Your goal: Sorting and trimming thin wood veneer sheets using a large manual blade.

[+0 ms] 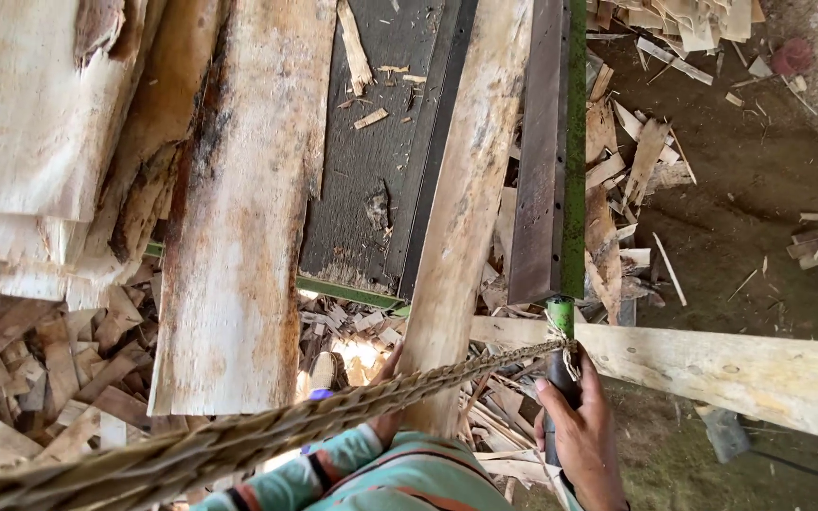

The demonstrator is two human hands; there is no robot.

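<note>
1. Veneer strip, long and pale, lies lengthwise on the dark tabletop beside the cutter blade, its near end at the person's left hand.
2. Left hand is mostly hidden behind the strip; its grip cannot be told.
3. Right hand is closed around the lever handle, where a braided rope ties on.
4. Judged step: positioning for a cut; next calls for steadying the strip.

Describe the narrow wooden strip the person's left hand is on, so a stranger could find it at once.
Start at the dark grey machine bed in the middle. The narrow strip runs lengthwise along its right edge, beside the long steel blade, down to the left hand. Unlike the wide bark-edged slab on the left, it is slim, pale and clean-edged.
</note>
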